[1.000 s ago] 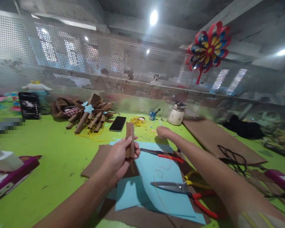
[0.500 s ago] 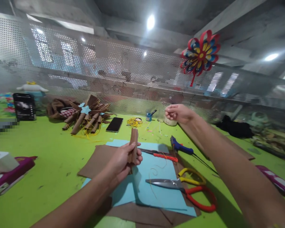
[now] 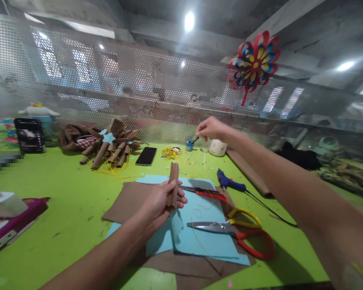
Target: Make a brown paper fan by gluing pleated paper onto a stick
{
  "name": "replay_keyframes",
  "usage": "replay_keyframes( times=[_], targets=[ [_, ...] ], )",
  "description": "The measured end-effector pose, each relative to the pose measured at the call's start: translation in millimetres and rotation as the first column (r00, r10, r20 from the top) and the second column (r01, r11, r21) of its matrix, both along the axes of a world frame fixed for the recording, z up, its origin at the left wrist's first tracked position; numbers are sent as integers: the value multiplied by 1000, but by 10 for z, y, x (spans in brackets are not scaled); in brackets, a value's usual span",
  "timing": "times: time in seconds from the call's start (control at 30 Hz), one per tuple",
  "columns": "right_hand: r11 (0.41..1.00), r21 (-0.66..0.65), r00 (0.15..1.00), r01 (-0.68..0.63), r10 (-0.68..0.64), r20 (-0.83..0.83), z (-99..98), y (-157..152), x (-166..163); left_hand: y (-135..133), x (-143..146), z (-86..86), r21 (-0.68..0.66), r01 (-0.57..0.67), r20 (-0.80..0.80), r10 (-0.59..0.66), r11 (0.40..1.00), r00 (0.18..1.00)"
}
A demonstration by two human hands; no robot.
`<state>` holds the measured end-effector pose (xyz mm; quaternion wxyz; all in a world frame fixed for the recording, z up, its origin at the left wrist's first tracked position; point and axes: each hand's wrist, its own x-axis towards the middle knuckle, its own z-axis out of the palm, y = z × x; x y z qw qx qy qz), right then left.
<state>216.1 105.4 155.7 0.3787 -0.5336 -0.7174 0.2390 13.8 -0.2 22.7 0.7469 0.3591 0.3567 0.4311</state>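
Note:
My left hand [image 3: 165, 199] is closed around a narrow, pleated stack of brown paper [image 3: 173, 185], held upright above the blue sheets [image 3: 199, 241]. Farther back, my right hand [image 3: 213, 129] pinches the dark handle of a small brush [image 3: 195, 140], which leans out of a little blue jar [image 3: 189, 146]. Below my hands lie large scissors [image 3: 211, 228] with one yellow and one red handle. A second pair of red-handled scissors [image 3: 210, 195] rests on the blue paper, close to my left fingers. Brown paper [image 3: 124, 201] sticks out from around the blue sheets.
A blue glue gun [image 3: 230, 182] with a cable lies to the right. Behind are a white roll [image 3: 218, 148], yellow string [image 3: 169, 154], a phone [image 3: 146, 156] and bundled brown paper rolls [image 3: 101, 155]. A perforated metal screen [image 3: 157, 96] borders the green table [image 3: 72, 209].
My right hand has moved left from in front of the white roll to the brush in the jar and now grips its handle. The left hand still holds the pleated paper.

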Motion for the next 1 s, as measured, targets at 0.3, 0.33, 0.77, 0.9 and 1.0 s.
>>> replay_keyframes(
  times=[0.3,0.33,0.77,0.9,1.0],
  targets=[
    [977,-152,866,-152,58,-496,-140,-257,-268,45,-8,36,52,-226,51,223,973,973],
    [972,-163,847,-171,60,-528,-206,-318,-338,43,-3,45,61,-246,61,243,967,968],
    [945,-133,645,-300,98,-758,-651,-574,-723,-59,31,50,193,-138,137,113,971,984],
    [955,-147,648,-257,58,-759,-724,-550,-592,-6,1,31,200,-211,92,196,957,976],
    [953,-131,650,-272,82,-756,-798,-648,-576,92,-53,43,163,-378,110,364,911,925]
  ],
)
